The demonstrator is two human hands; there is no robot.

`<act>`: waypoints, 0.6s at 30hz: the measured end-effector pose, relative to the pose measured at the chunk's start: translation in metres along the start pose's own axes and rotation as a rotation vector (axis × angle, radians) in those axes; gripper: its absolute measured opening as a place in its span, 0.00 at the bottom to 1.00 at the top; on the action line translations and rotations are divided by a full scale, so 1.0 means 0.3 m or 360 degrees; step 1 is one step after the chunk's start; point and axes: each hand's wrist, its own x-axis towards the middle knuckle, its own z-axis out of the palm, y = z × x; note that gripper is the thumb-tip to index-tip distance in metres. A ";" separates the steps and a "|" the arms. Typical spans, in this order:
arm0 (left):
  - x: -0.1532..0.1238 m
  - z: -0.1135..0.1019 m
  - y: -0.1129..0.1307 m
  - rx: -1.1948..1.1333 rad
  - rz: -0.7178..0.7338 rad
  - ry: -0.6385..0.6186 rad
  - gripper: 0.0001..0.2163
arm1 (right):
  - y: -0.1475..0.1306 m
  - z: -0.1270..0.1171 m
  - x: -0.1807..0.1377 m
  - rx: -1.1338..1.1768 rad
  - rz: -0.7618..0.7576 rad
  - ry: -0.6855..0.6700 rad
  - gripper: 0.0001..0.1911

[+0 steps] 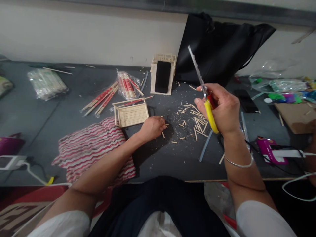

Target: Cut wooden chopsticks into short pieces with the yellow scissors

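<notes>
No text legible. Clear plastic packet of pale sticks [47, 85], left part of the dark grey tabletop [158, 164], toward far edge: greenish print, too blurred. Clear plastic packet of red-and-cream sticks [127, 86], nearer middle of far edge: red markings, unreadable. Magenta box [267, 153], right, near front edge: pale marks, illegible. Tan panel with bold dark shapes [21, 214], below left front edge: lettering or pattern, cannot tell.

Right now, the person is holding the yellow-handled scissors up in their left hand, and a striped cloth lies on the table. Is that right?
Not quite: the head view shows the yellow-handled scissors held up in the right hand, not the left. The striped cloth does lie on the table.
</notes>
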 end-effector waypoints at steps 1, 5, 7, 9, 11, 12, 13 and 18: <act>0.000 0.000 -0.001 0.0011 0.0010 0.0006 0.11 | -0.001 0.001 0.000 -0.0003 0.0000 -0.0004 0.13; -0.002 0.005 -0.011 0.0164 0.0031 0.0115 0.13 | -0.002 0.007 -0.001 -0.0021 -0.0006 -0.0015 0.13; 0.003 0.009 -0.021 0.0254 0.0029 0.0202 0.12 | -0.001 0.013 -0.003 -0.0023 -0.0015 -0.0025 0.13; 0.012 0.015 -0.034 0.0300 0.0020 0.0285 0.12 | -0.002 0.020 -0.007 -0.0021 -0.0028 -0.0037 0.14; 0.020 0.021 -0.047 0.0279 0.0012 0.0345 0.12 | -0.004 0.028 -0.011 -0.0017 -0.0044 -0.0054 0.14; 0.023 0.024 -0.053 0.0232 0.0012 0.0362 0.12 | -0.006 0.031 -0.013 -0.0015 -0.0049 -0.0062 0.14; 0.024 0.026 -0.058 0.0163 0.0016 0.0363 0.12 | -0.008 0.034 -0.016 -0.0013 -0.0053 -0.0070 0.14; 0.007 0.009 -0.057 0.0005 -0.0044 0.0169 0.12 | -0.019 0.056 -0.030 0.0056 -0.0065 -0.0126 0.15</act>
